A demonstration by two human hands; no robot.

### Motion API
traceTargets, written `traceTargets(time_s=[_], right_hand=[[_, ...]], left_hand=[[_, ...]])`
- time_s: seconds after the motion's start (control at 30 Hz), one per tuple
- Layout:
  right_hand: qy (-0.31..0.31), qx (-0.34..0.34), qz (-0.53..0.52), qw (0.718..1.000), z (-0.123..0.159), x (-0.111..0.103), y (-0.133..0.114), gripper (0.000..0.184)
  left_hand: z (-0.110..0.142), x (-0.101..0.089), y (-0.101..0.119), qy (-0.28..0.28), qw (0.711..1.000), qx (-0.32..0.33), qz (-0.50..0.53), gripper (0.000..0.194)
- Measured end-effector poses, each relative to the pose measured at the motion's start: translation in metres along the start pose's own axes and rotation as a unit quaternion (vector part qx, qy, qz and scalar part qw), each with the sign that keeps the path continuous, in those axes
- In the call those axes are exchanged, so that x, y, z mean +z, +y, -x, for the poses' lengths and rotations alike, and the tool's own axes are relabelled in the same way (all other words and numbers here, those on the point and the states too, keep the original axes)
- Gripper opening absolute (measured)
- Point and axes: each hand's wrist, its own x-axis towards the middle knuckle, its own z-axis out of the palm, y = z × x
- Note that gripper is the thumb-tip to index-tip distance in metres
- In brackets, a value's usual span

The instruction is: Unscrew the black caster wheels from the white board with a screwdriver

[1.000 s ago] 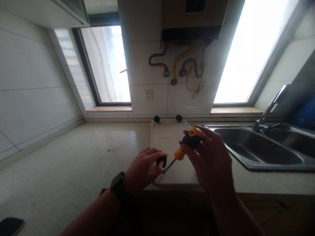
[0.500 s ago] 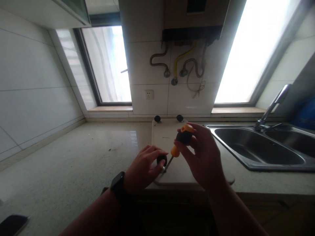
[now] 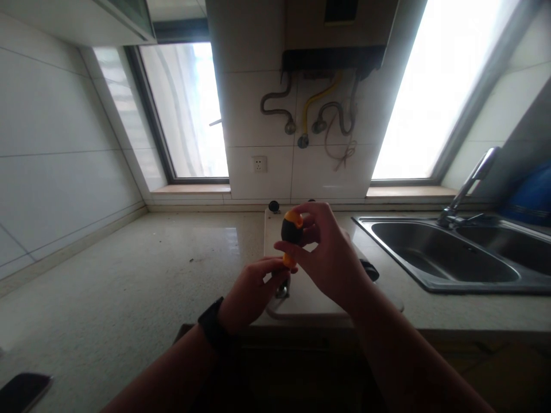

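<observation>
My right hand [image 3: 327,258] grips an orange and black screwdriver [image 3: 291,230], held nearly upright with its tip down at a small black caster wheel [image 3: 282,287]. My left hand [image 3: 252,289], with a dark watch [image 3: 214,330] on the wrist, pinches that caster at the near left corner of a white board [image 3: 310,292] lying on the counter. Another black caster [image 3: 274,205] stands at the board's far edge, and a black part [image 3: 370,269] shows just right of my right hand.
A steel double sink [image 3: 447,258] with a tap [image 3: 469,183] sits to the right. A phone [image 3: 21,390] lies at the counter's near left edge. Pipes [image 3: 310,115] and a wall socket [image 3: 259,164] are on the tiled back wall between two windows.
My right hand has swung the screwdriver left and up from a slant to nearly upright over the caster. My left hand stays on the caster.
</observation>
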Motion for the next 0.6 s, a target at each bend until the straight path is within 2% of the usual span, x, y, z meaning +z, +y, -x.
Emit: traceTargets(time_s=[0.13,0.23,0.4,0.53,0.6], right_hand=[[0.014,0.016,-0.012,1.0,0.0,-0.002,0.005,0.056],[0.002,0.025,-0.038,0.999,0.0,-0.002,0.006,0.057],[-0.07,0.044,-0.134,0.987,-0.001,-0.006,0.006,0.049],[-0.144,0.044,-0.217,0.964,-0.004,-0.013,0.006,0.042],[-0.157,0.05,-0.222,0.961,-0.006,-0.015,0.005,0.041]], left_hand=[[-0.001,0.003,-0.003,0.003,1.0,-0.003,0.014,0.019],[-0.001,0.004,-0.004,0.0,1.0,-0.003,0.017,0.019],[-0.001,0.004,-0.001,0.001,1.0,-0.009,0.025,0.016],[-0.002,0.005,-0.001,0.011,0.999,-0.028,0.019,0.012],[-0.002,0.006,-0.001,0.021,0.999,-0.025,0.005,0.01]])
